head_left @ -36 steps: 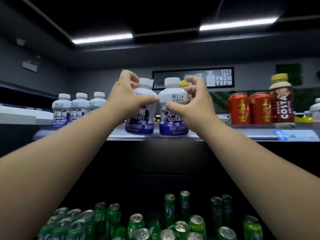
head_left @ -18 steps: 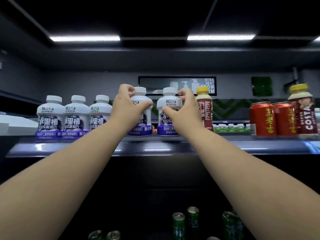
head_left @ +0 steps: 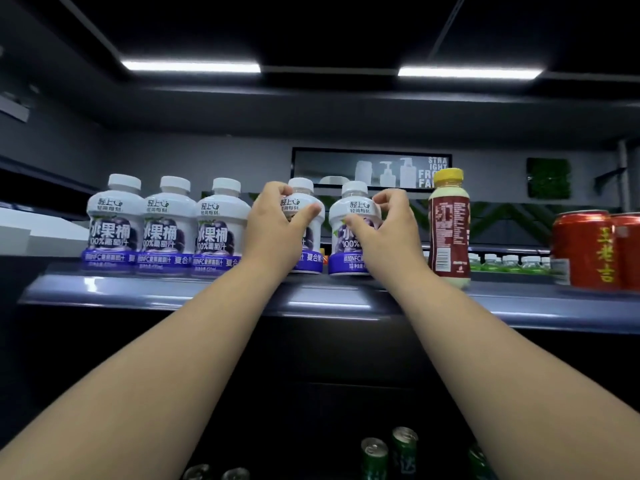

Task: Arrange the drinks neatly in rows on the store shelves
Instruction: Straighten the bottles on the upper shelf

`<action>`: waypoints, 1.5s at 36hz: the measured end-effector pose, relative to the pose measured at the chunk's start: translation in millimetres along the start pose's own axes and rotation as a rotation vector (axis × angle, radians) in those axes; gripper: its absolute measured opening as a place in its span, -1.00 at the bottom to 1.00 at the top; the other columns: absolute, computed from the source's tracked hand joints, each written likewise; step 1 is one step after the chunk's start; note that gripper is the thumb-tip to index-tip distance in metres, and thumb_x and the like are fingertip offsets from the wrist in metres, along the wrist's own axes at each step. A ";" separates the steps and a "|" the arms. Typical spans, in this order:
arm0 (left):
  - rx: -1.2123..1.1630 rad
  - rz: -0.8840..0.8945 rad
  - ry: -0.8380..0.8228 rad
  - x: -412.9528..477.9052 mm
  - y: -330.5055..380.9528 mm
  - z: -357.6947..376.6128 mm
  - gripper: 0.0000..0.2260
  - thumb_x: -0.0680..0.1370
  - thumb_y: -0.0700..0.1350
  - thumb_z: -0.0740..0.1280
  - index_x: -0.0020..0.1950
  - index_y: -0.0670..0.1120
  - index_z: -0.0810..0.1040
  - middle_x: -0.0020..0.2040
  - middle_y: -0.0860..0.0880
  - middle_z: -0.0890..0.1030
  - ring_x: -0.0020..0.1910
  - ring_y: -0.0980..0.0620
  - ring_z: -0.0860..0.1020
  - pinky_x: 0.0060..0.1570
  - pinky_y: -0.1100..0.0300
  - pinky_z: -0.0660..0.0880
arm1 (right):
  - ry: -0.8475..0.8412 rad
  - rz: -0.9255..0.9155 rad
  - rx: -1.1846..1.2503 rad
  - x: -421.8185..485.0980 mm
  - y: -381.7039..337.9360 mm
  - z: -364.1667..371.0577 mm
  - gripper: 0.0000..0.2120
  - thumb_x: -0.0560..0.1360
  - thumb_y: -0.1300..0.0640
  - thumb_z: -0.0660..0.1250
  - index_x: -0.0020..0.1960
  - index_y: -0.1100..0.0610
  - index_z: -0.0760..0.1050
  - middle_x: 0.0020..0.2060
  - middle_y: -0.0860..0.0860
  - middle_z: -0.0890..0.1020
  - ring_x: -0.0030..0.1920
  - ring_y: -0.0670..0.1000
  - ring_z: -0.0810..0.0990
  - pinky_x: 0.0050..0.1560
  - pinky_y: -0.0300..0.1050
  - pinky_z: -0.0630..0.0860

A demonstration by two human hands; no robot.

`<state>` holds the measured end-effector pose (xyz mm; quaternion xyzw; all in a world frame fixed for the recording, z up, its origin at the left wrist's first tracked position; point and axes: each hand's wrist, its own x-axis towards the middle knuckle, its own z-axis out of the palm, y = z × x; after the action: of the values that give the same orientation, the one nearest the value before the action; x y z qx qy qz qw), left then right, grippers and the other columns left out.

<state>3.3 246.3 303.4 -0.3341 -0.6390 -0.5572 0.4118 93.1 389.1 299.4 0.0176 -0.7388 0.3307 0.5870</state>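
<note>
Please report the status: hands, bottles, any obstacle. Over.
Left grip holds fourth white bottle, right grip holds fifth white bottle. Both upright on shelf, right of three-bottle row. Brown bottle stands close beside right grip.

The scene was dim, lit from above by two white ceiling strips (head_left: 190, 66) that blew out to glare. They left pale streaks on the glossy shelf edge (head_left: 329, 303), while everything below it lay in deep shadow. Wide-angle distortion bowed lines toward the sides, and detail was slightly soft.
</note>
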 end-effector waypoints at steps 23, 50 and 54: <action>0.524 0.035 -0.126 -30.6 -6.9 -4.2 -0.23 0.48 -0.05 0.35 0.58 0.00 -0.01 0.56 -0.25 0.01 0.47 -0.31 0.21 0.43 -0.10 0.20 | -0.244 -0.082 -0.453 -18.1 -5.0 3.1 -0.16 0.39 -0.32 0.42 0.51 -0.13 0.10 0.34 0.02 0.46 0.28 0.12 0.49 0.16 0.05 0.48; 0.010 0.512 -0.620 -253.3 53.3 82.9 -0.58 0.41 -0.04 0.36 0.25 -0.08 0.53 0.15 -0.01 0.59 0.08 -0.06 0.58 0.05 -0.03 0.54 | -0.232 0.077 -0.305 -215.5 103.0 -181.6 -0.61 0.43 0.12 0.49 0.25 0.04 0.57 0.14 -0.12 0.57 0.15 -0.22 0.52 0.12 -0.44 0.38; 0.060 0.292 -0.856 -293.2 61.8 134.9 -0.55 0.51 0.04 0.38 0.38 0.08 0.41 0.28 0.11 0.49 0.20 0.08 0.51 0.13 0.08 0.50 | -0.295 0.378 -0.464 -241.1 162.1 -245.5 -0.57 0.45 0.04 0.52 0.29 -0.04 0.55 0.19 -0.12 0.53 0.18 -0.14 0.50 0.20 -0.20 0.47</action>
<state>165.5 398.6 61.5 -0.6089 -0.7139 -0.2860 0.1942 310.8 553.2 34.2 -0.2061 -0.8616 0.2504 0.3904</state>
